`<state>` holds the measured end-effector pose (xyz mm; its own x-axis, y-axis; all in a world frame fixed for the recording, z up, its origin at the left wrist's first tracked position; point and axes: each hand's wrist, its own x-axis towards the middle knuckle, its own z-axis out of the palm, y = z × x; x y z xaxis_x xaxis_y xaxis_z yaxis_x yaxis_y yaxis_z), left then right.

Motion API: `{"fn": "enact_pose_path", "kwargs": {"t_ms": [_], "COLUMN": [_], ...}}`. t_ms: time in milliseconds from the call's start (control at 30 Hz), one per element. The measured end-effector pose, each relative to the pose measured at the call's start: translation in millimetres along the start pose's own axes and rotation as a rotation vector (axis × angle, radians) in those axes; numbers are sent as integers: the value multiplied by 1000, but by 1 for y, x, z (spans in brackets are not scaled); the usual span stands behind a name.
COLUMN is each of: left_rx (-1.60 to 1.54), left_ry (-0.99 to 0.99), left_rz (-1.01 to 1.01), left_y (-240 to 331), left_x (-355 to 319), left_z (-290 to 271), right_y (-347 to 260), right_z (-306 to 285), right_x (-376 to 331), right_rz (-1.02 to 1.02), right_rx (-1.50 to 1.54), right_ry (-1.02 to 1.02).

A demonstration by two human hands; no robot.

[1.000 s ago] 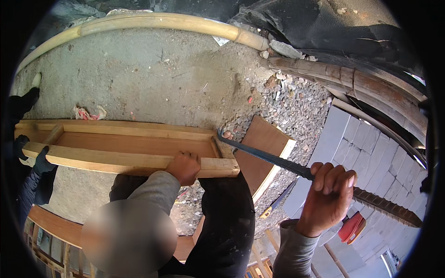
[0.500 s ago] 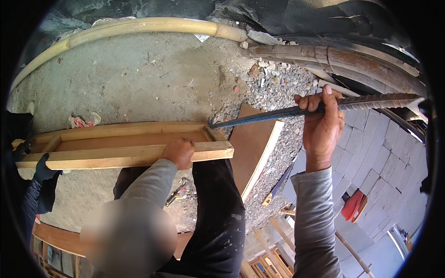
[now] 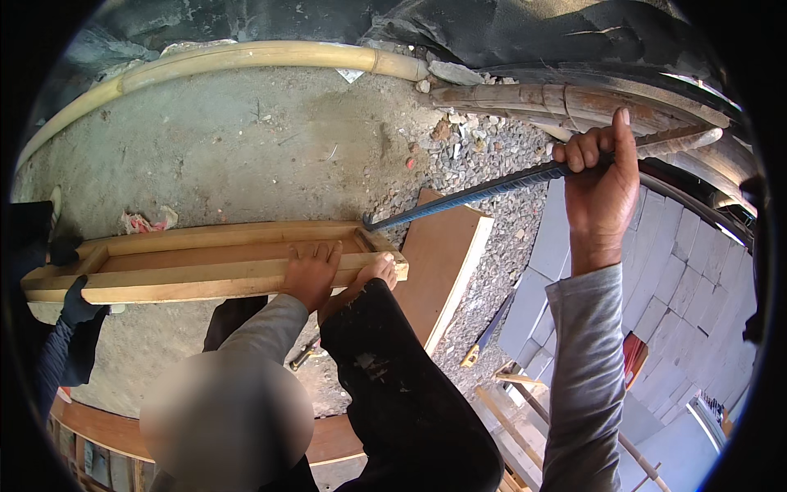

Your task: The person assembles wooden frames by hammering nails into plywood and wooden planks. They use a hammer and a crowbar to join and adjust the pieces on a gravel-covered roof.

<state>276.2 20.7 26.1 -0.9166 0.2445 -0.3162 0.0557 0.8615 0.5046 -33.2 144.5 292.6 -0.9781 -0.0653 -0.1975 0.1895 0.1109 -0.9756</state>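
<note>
My right hand (image 3: 602, 184) is closed round a long, ribbed crowbar (image 3: 479, 193), with its thumb pointing up. The bar slants down to the left, and its hooked tip meets the right end of a wooden frame (image 3: 172, 284). Whether that tip is wedged in the joint, I cannot tell. On the frame's near rail lies my left hand (image 3: 311, 275), its fingers stretched across the wood. My bare foot (image 3: 369, 277) presses on the same rail near the right corner. At the frame's left end, a co-worker's dark-gloved hand (image 3: 75, 302) touches the near rail.
A brown board (image 3: 443, 262) lies on gravel right of the frame, with a handsaw (image 3: 488, 332) beyond it. Grey blocks (image 3: 664, 287) cover the right side. A bamboo pole (image 3: 246, 56) runs along the back. Another tool (image 3: 305, 353) lies on the ground below my left arm.
My right hand has moved right and slightly up, tilting the crowbar more steeply. My foot has come onto the near rail. The left hand's fingers have gone from curled to stretched out.
</note>
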Motion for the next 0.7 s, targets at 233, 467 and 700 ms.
{"fn": "enact_pose_path", "kwargs": {"t_ms": [233, 467, 700], "left_rx": [-149, -144, -80], "left_ry": [-374, -434, -471], "left_rz": [53, 85, 133], "left_y": [-10, -10, -11], "left_x": [15, 18, 23], "left_z": [3, 4, -5], "right_y": [-10, -15, -19], "right_z": [-6, -30, -40], "right_x": [-37, -73, -115], "right_rz": [38, -86, -137], "right_rx": [7, 0, -101], "right_ry": [69, 1, 72]}}
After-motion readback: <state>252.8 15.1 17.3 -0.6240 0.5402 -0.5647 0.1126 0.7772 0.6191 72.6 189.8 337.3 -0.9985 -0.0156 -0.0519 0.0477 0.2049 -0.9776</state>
